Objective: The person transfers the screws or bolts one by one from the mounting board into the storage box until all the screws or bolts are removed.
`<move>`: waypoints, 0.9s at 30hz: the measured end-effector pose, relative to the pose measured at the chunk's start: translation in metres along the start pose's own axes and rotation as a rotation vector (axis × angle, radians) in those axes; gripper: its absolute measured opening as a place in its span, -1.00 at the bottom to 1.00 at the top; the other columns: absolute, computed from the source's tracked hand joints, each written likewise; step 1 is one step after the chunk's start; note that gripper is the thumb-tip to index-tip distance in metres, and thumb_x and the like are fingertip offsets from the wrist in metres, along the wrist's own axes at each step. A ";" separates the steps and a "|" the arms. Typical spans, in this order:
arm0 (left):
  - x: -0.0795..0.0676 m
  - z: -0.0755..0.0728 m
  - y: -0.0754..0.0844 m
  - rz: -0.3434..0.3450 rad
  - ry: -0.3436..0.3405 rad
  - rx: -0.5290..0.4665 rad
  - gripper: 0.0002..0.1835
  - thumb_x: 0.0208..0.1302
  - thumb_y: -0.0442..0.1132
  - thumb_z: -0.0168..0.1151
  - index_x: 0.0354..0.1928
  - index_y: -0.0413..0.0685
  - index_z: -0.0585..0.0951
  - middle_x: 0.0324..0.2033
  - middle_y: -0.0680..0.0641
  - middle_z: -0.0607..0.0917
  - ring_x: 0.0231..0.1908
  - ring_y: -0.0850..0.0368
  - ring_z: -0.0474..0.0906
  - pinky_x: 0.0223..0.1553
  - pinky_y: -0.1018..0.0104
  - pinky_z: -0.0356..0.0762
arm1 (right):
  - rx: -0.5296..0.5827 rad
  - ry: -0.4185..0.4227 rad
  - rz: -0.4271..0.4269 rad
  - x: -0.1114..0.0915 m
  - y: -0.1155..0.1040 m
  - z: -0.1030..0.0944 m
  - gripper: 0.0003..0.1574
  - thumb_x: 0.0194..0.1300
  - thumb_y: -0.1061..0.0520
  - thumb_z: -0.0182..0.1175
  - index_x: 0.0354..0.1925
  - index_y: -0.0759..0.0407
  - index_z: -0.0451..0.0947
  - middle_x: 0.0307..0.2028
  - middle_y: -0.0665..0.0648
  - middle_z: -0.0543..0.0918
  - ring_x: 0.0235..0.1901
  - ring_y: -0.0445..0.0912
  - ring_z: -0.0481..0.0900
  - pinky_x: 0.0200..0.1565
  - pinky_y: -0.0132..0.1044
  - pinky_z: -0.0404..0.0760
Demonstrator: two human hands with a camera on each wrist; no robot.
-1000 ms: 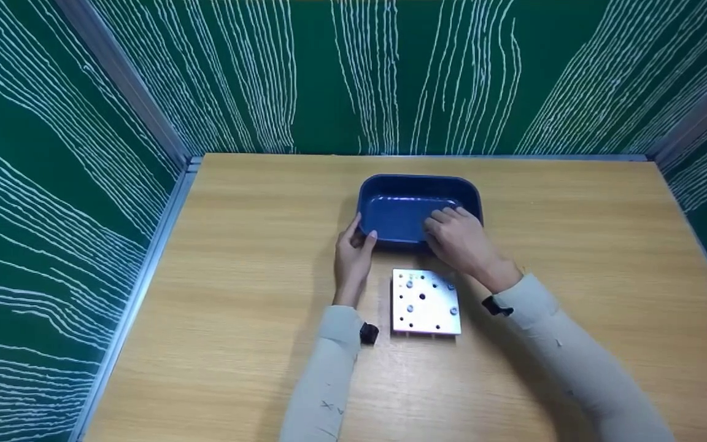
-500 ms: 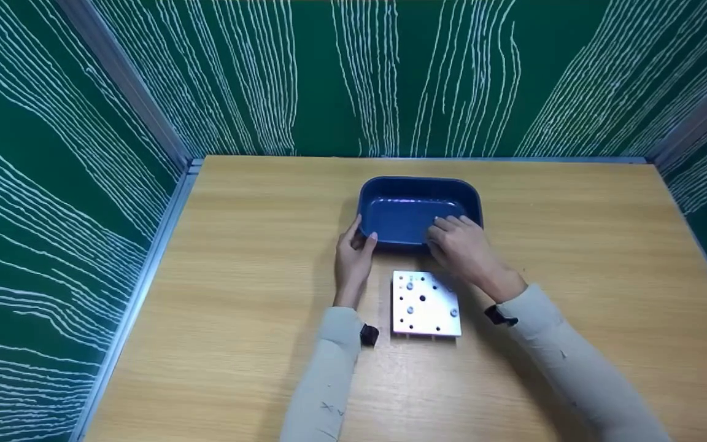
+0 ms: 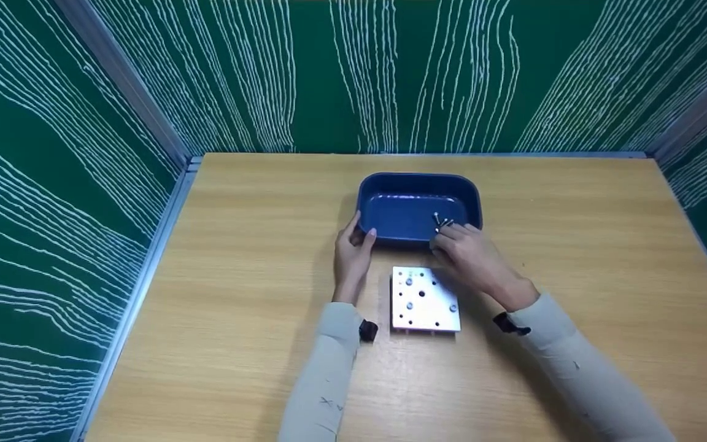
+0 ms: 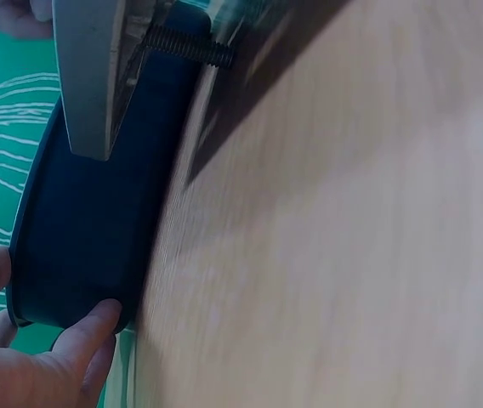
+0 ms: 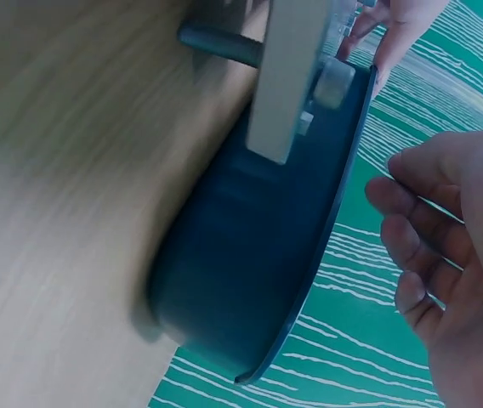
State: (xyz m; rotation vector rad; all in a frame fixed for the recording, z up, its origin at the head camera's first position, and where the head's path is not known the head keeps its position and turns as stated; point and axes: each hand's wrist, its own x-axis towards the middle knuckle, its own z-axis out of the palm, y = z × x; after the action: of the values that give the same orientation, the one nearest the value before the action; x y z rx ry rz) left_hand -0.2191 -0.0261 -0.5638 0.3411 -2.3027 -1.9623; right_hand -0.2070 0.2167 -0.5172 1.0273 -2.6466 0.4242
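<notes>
My left hand (image 3: 352,261) grips the near left corner of a dark blue tray (image 3: 390,238), thumb on the front wall and fingers along the side. Over the tray's near right part is my right hand (image 3: 467,255), its fingers loosely bent; the right wrist view shows nothing between its fingers (image 5: 399,242). Several small metal bolts (image 3: 437,219) lie just beyond those fingertips in the tray, partly covered by the hand. In front of the tray stands a square metal plate (image 3: 421,313) with holes and bolts; a threaded bolt (image 4: 186,44) sticks out beneath it in the left wrist view.
A wooden table (image 3: 255,258) carries everything. Green panels (image 3: 316,73) with white wavy lines rise behind and at both sides, joined by metal frame posts (image 3: 132,80). Each sleeve has a black wrist camera (image 3: 367,330) at its cuff.
My right hand has drawn back toward the tray's near right edge, and bolts show beyond its fingertips. The left hand keeps its hold; the tray and plate stay in place.
</notes>
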 end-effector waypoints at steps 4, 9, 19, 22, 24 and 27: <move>0.001 0.000 0.000 -0.006 -0.003 0.000 -0.39 0.55 -0.16 0.26 0.57 0.17 0.42 0.40 -0.18 0.51 0.35 -0.06 0.54 0.34 0.13 0.55 | 0.005 0.008 -0.005 -0.009 0.001 0.000 -0.88 0.35 0.25 0.42 -0.13 0.21 0.75 -0.20 0.19 0.78 -0.18 0.09 0.72 -0.18 -0.10 0.64; 0.001 -0.001 -0.001 0.018 -0.008 0.008 -0.38 0.54 -0.16 0.27 0.57 0.13 0.42 0.31 -0.21 0.56 0.26 -0.06 0.58 0.28 0.12 0.59 | 0.027 0.041 -0.012 -0.022 0.000 0.001 -0.85 0.29 0.28 0.45 -0.14 0.23 0.74 -0.25 0.17 0.77 -0.23 0.06 0.70 -0.22 -0.10 0.65; 0.000 -0.002 -0.001 0.044 -0.015 -0.015 -0.39 0.54 -0.19 0.26 0.57 0.07 0.42 0.34 -0.25 0.55 0.24 -0.06 0.59 0.26 0.14 0.59 | 0.037 0.048 0.044 -0.040 -0.003 0.003 -0.87 0.32 0.24 0.45 -0.16 0.22 0.73 -0.28 0.14 0.73 -0.28 0.04 0.64 -0.25 -0.12 0.59; -0.001 -0.002 0.000 0.048 -0.022 -0.011 -0.38 0.54 -0.22 0.26 0.57 0.05 0.41 0.36 -0.25 0.53 0.27 -0.07 0.58 0.30 0.15 0.57 | 0.040 0.051 0.065 -0.046 -0.003 0.003 -0.87 0.31 0.25 0.45 -0.16 0.20 0.74 -0.28 0.13 0.72 -0.30 0.01 0.63 -0.28 -0.16 0.54; -0.001 -0.002 0.000 0.045 -0.028 0.002 -0.38 0.55 -0.22 0.25 0.59 0.05 0.39 0.35 -0.26 0.52 0.29 -0.09 0.57 0.32 0.15 0.55 | 0.046 0.054 0.075 -0.051 -0.002 0.002 -0.87 0.30 0.26 0.45 -0.17 0.19 0.74 -0.28 0.12 0.73 -0.30 0.01 0.64 -0.28 -0.17 0.54; -0.002 -0.002 0.001 0.038 -0.036 0.044 -0.36 0.57 -0.21 0.22 0.61 0.10 0.34 0.34 -0.24 0.49 0.32 -0.10 0.54 0.36 0.14 0.52 | 0.058 0.067 0.084 -0.058 0.000 0.002 -0.89 0.28 0.28 0.45 -0.19 0.20 0.75 -0.27 0.12 0.75 -0.28 0.02 0.67 -0.24 -0.13 0.61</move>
State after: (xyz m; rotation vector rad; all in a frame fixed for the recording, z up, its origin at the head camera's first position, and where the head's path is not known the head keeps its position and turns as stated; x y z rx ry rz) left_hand -0.2172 -0.0277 -0.5626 0.2661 -2.3594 -1.9184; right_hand -0.1660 0.2506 -0.5395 0.9042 -2.6383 0.5467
